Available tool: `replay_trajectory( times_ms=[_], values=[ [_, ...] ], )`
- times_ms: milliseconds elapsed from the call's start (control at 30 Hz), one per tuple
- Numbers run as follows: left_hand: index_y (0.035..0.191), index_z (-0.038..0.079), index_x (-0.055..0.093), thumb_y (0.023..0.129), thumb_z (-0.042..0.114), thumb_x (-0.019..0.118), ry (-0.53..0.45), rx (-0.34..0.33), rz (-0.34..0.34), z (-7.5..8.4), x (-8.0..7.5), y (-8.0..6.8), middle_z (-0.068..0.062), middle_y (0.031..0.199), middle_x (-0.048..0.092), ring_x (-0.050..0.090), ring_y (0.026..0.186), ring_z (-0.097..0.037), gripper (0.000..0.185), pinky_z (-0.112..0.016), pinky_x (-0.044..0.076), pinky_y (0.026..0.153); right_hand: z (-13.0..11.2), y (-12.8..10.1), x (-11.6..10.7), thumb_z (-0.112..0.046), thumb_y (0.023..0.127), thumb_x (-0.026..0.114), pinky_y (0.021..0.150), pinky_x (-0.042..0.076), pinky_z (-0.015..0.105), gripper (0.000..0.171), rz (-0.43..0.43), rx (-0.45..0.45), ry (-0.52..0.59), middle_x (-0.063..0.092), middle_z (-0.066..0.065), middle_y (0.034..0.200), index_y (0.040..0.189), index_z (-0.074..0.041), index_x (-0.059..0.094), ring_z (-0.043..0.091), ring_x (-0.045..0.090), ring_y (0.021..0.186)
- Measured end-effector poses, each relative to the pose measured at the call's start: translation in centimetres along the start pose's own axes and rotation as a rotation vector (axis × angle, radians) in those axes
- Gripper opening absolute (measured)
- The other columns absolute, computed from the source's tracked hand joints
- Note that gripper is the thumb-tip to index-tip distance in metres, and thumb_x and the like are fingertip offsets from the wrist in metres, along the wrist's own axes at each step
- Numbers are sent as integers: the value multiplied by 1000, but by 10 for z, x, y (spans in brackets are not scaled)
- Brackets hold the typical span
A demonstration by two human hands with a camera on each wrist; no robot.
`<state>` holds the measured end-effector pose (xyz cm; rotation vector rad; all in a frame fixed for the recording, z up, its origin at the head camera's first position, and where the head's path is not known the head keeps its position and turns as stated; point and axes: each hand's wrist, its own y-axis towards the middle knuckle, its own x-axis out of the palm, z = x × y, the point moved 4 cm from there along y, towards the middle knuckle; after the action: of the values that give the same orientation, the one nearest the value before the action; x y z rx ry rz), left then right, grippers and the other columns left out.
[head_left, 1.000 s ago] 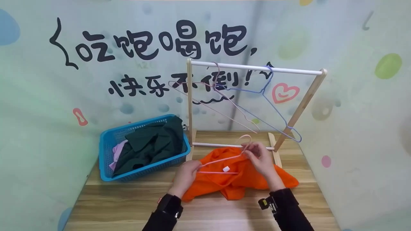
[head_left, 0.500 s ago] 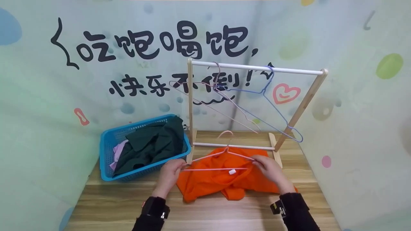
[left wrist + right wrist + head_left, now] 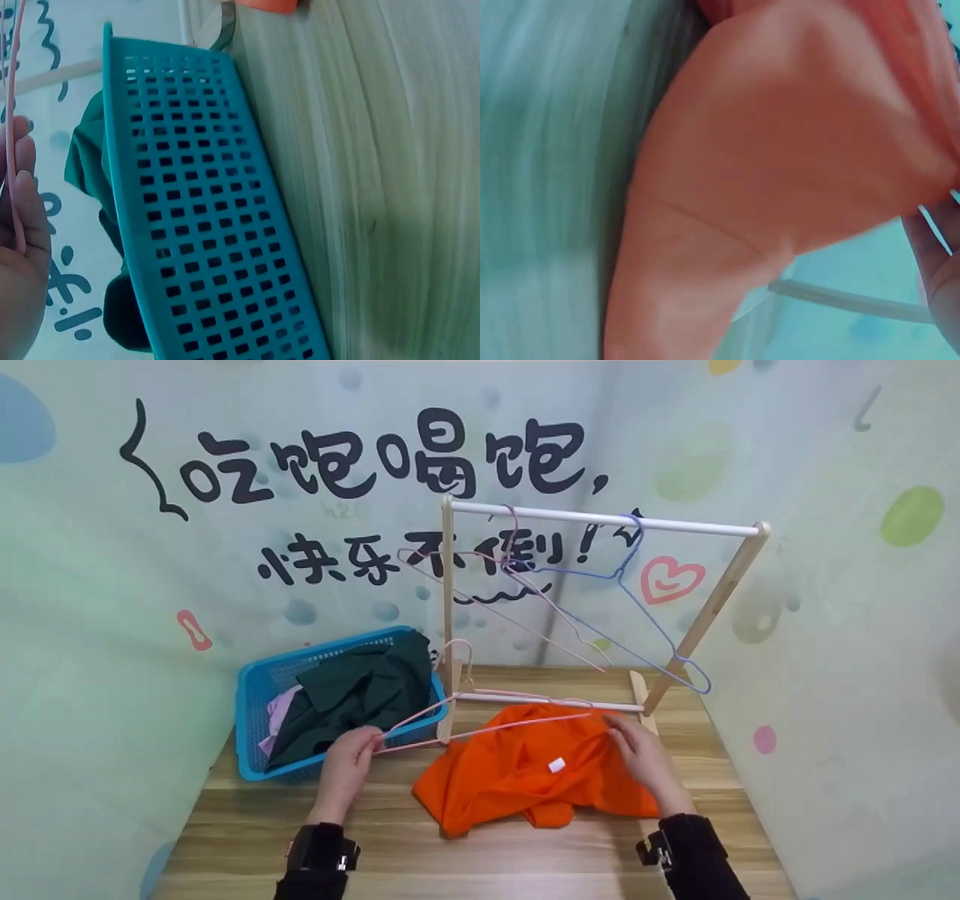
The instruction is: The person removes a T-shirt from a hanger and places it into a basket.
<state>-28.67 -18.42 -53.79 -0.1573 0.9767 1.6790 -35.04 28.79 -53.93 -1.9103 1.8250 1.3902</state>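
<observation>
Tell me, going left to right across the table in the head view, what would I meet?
Blue basket → left hand → orange garment → right hand, with the wooden rack's slanted post farthest right.

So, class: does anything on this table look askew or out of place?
Yes. The orange garment lies crumpled on the table, and the pink hanger held by the left hand juts out sideways, only one end inside the cloth near the right hand.
</observation>
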Motion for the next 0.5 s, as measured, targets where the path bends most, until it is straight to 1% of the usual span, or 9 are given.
replay_trajectory(
  times_ms=[100, 167, 233, 300, 367, 500],
  values=[
    [89, 8, 68, 96, 3, 62, 1, -14, -20, 3, 2, 2, -1, 84, 63, 56, 83, -22, 11, -44, 48, 83, -11, 4, -6, -1, 94, 65, 102, 40, 51, 36, 52, -33, -3, 64, 19, 125, 129, 3, 60, 38, 58, 117],
    [89, 9, 68, 96, 3, 62, -7, -12, -31, 6, 5, 3, 0, 84, 63, 56, 84, -22, 11, -44, 48, 84, -21, 6, -10, -3, 93, 66, 103, 38, 51, 40, 70, -76, -16, 62, 20, 128, 132, 2, 58, 39, 55, 120],
    [89, 10, 68, 96, 4, 62, -17, 5, -37, 10, 9, 4, 0, 86, 64, 57, 85, -22, 11, -45, 48, 85, -32, 8, -12, -4, 92, 68, 103, 39, 52, 42, 73, -134, -40, 62, 19, 128, 133, 0, 58, 38, 55, 119],
    [89, 10, 69, 95, 4, 63, -31, 35, -37, 17, 14, 6, 0, 87, 65, 58, 86, -22, 10, -45, 49, 85, -43, 9, -15, -4, 90, 71, 101, 40, 52, 44, 70, -194, -69, 63, 17, 125, 133, -2, 59, 37, 56, 116],
    [87, 10, 69, 95, 5, 63, -42, 70, -33, 24, 21, 9, 0, 87, 66, 59, 87, -23, 11, -44, 49, 85, -52, 9, -16, -4, 88, 73, 98, 42, 51, 45, 73, -246, -96, 66, 14, 119, 131, -4, 61, 35, 58, 110],
    [86, 11, 68, 94, 6, 65, -48, 142, -29, 42, 35, 14, 0, 86, 66, 60, 85, -23, 10, -41, 50, 82, -65, 8, -21, 1, 84, 75, 90, 46, 47, 45, 116, -321, -131, 71, 8, 107, 127, -7, 66, 30, 61, 99]
  ],
)
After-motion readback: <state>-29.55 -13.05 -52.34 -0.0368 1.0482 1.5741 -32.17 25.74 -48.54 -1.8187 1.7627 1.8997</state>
